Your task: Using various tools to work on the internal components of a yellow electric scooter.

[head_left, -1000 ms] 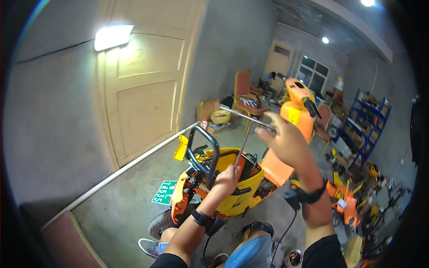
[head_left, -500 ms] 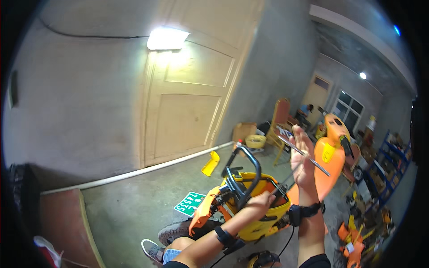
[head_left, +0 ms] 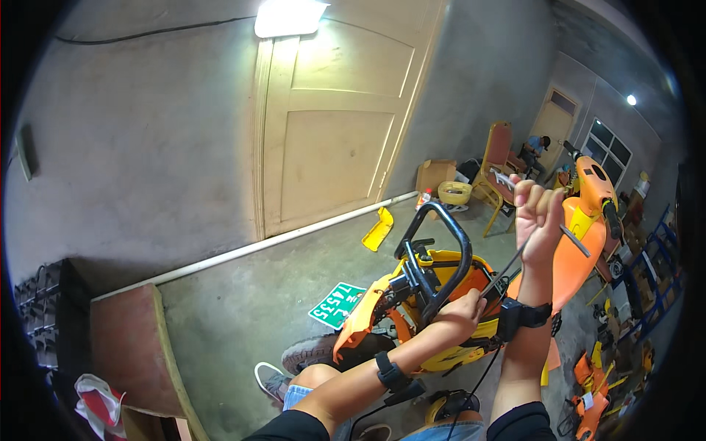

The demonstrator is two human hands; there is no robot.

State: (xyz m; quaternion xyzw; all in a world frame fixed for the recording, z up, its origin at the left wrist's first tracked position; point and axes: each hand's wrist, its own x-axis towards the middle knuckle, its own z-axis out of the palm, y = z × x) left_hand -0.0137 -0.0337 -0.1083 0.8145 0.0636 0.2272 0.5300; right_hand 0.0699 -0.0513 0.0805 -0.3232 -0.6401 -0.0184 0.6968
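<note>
My right hand (head_left: 540,224) is closed around the crossbar of a T-handle wrench (head_left: 576,242), whose bar ends stick out on both sides of the fist. From there the thin shaft slants down and left to my left hand (head_left: 462,310), where closed fingers steady it. The tool's tip is hidden at the yellow body of a partly stripped orange-and-yellow scooter (head_left: 562,272). A black tubular grab rail (head_left: 465,253) arches up beside my left hand. Behind it opens a yellow compartment (head_left: 460,259). An orange rear fender (head_left: 360,323) hangs over the wheel (head_left: 309,353).
A green number plate (head_left: 338,306) and a yellow panel (head_left: 378,229) lie on the concrete floor. A chair (head_left: 497,147), a yellow basket (head_left: 454,192) and a seated person (head_left: 535,151) are farther back. Orange parts (head_left: 590,386) and blue shelving (head_left: 654,301) stand at right. A reddish board (head_left: 129,345) is at left.
My right hand's fingers, outstretched before, have curled around the wrench's crossbar. The bar has turned slightly. My left hand stays at the shaft. The whole view has shifted.
</note>
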